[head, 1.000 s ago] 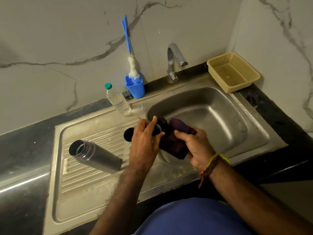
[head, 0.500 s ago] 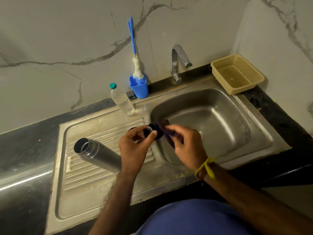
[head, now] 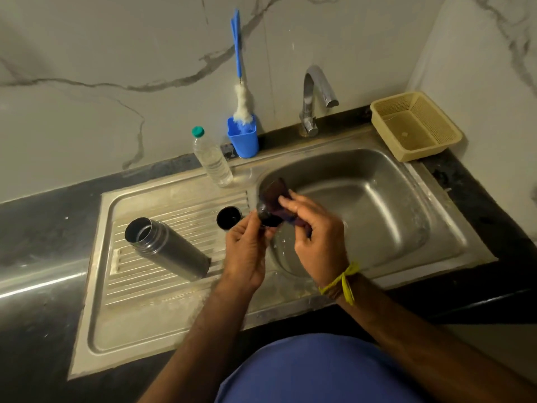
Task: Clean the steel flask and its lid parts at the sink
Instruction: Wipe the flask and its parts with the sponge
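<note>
Head view: L hand (head: 247, 251) is raised over the sink's (head: 377, 199) left rim, fingers (head: 250, 225) curled round a small dark lid part (head: 268, 218), pinched betw. thumb and fingertips. R hand (head: 316, 231) is just beside it, fingers curled on a dark purple cloth (head: 273, 196), which is pressed against the lid part; some blur here, so exact contact can't be told. A yellow thread (head: 344, 282) is tied at the R wrist. The flask (head: 167, 248) is laid on its side on the ribbed drainboard (head: 139, 286), mouth open toward upper left, well apart from both hands. A black cap (head: 229, 218) is set open-side up on the drainboard, just left of the L fingers. At the back: bottle (head: 212, 158), blue cup (head: 243, 139) w/ brush (head: 239, 68), tap (head: 315, 94), basket (head: 415, 126) on the counter (head: 479, 199).
</note>
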